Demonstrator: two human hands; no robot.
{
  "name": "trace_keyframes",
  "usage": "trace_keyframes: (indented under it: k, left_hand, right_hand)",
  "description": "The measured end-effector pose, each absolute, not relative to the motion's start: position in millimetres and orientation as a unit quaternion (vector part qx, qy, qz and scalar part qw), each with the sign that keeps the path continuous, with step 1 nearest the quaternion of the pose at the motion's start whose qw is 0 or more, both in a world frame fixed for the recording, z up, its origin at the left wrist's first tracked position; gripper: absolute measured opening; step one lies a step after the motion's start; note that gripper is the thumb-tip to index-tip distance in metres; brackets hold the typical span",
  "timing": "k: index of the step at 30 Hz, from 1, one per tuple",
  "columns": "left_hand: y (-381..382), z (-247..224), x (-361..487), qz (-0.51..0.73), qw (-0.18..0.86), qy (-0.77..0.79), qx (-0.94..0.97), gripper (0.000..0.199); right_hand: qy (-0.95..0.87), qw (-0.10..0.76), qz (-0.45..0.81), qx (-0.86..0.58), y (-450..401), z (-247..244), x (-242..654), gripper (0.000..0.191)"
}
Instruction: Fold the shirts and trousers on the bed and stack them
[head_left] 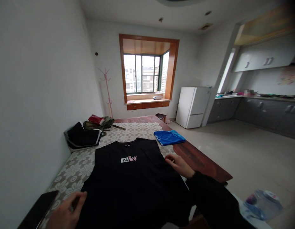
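Note:
A black T-shirt point(135, 181) lies spread out in front of me, neckline away from me, with "PA" lettering and a pink print on its chest. No sleeve sticks out at either side. At its lower left edge, my left hand point(68, 208) is closed, thumb and fingertips pinched together on the cloth. On the opposite side my right hand point(179, 163) has its fingers closed at the right edge, near the shoulder. A folded blue garment point(170, 137) rests just beyond the shirt's right shoulder.
The reddish wooden table point(204, 162) carries a patterned tablecloth point(71, 173). Black folded items point(84, 136) and a green bag point(106, 122) with a red pouch point(96, 119) lie far left. A dark flat device point(39, 208) sits near left; a clear plastic jug point(264, 205) stands low right.

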State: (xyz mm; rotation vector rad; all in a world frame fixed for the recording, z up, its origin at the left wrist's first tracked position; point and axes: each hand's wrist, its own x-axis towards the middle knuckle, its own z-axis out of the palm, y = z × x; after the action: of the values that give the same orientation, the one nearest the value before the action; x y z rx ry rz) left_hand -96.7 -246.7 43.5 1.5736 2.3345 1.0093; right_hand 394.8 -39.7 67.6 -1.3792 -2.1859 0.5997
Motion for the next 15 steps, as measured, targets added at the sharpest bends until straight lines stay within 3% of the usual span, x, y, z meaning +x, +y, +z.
trace_keyframes:
  k: [4, 10, 15]
  left_hand:
    - [-131.1, 73.3, -115.5, 0.226, 0.111, 0.777, 0.577, 0.028]
    - [-4.0, 51.0, -164.1, 0.194, 0.071, 0.835, 0.510, 0.027]
    - [39.7, 41.4, -186.5, 0.181, 0.078, 0.843, 0.501, 0.023]
  right_hand:
    - [-0.763, 0.161, 0.177, -0.601, 62.4, 70.1, 351.6, 0.030]
    - [-0.716, 0.135, 0.123, -0.674, 149.6, 46.1, 315.5, 0.042]
    - [-0.719, 0.125, 0.108, -0.675, 185.6, 34.9, 313.1, 0.025]
